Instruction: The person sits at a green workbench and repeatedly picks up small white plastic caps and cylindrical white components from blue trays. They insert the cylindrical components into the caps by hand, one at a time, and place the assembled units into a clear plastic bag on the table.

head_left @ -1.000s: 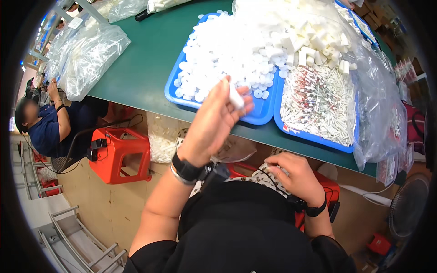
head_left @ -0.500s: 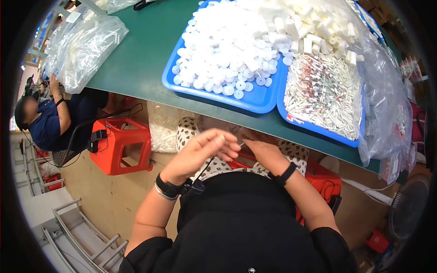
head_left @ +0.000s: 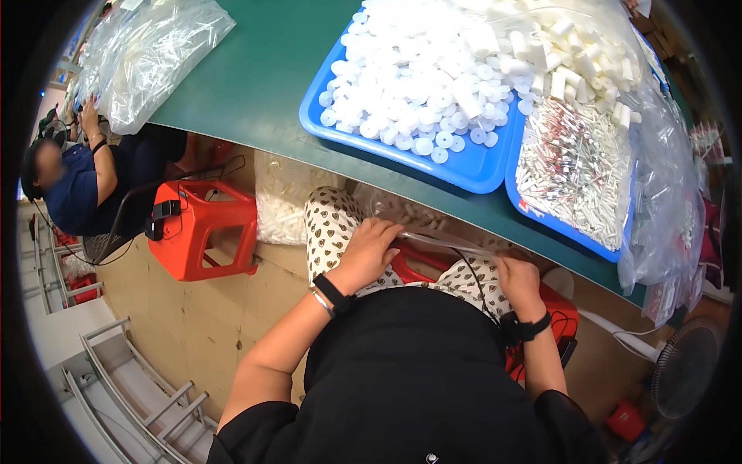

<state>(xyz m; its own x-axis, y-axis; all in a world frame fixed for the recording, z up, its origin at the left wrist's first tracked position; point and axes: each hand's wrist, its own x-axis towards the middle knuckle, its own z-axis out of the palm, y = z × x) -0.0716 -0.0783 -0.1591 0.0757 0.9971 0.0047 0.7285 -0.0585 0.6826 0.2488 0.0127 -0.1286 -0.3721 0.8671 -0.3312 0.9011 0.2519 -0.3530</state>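
Observation:
Over my lap, a clear plastic bag has its rim stretched between my two hands, just below the table's near edge. My left hand is closed at the left end of this rim, its fingertips mostly turned away. At the right end my right hand grips the plastic with curled fingers. Small pale pieces show through plastic under the table edge. On the table ahead stand a blue tray of white plastic discs and a second blue tray of thin white, red-tipped parts.
White foam cylinders are heaped behind the trays on the green table. A crumpled clear bag hangs at the right. To the left are a red stool, a bag of white pieces and a seated person. A fan stands lower right.
My hands have moved apart from close together over my lap, the right one going right and the left one lower. The plastic rim now spans between them. The view has shifted slightly.

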